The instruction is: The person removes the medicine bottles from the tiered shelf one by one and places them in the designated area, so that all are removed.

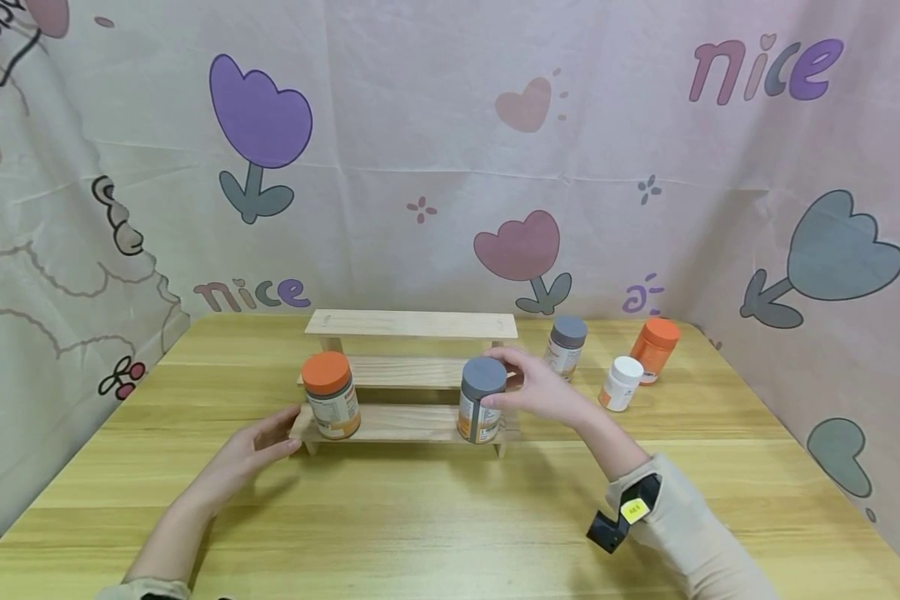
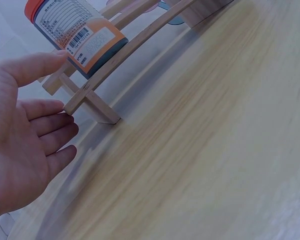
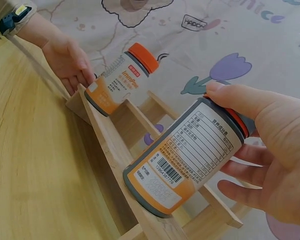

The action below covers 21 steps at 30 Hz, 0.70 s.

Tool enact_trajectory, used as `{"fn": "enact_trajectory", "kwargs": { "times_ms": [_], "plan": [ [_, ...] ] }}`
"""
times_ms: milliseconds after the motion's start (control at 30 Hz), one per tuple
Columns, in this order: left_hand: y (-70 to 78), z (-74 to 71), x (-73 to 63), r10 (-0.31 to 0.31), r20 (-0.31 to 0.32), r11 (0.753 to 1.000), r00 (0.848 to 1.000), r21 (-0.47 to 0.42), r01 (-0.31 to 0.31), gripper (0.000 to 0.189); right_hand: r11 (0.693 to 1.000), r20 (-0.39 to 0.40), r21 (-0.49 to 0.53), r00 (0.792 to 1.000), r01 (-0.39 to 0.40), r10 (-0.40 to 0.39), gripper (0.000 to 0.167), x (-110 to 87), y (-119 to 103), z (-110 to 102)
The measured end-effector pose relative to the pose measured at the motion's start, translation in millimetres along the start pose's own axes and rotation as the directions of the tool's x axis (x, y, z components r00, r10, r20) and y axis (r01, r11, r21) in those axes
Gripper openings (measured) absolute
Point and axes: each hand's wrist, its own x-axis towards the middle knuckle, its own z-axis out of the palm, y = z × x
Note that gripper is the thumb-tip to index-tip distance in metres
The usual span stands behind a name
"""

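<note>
A three-step wooden rack (image 1: 412,422) stands on the table. On the right end of its lowest step is a grey-lidded supplement bottle (image 1: 483,400), its printed label facing the right wrist camera (image 3: 182,155). My right hand (image 1: 536,387) grips this bottle near its lid, thumb on one side and fingers on the other. An orange-lidded bottle (image 1: 332,396) stands on the left end of the same step. Beside that end is my left hand (image 1: 251,450), fingers loosely extended; in the left wrist view its fingertips (image 2: 60,106) meet the step's end, and it holds no bottle.
Right of the rack, on the table, stand another grey-lidded bottle (image 1: 566,346), a small white-lidded bottle (image 1: 621,385) and an orange bottle (image 1: 654,352). The rack's upper step (image 1: 412,323) lies behind the lower ones. A patterned cloth (image 1: 420,125) hangs behind the table.
</note>
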Motion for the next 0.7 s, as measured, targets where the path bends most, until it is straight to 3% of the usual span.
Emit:
{"fn": "enact_trajectory", "kwargs": {
  "times_ms": [700],
  "plan": [
    [-0.2, -1.0, 0.6, 0.0, 0.008, 1.0, 1.0, -0.003, 0.0, 0.062, 0.997, -0.071, -0.057, 0.996, 0.051, -0.055, 0.052, -8.9, 11.4, -10.1]
  ]
}}
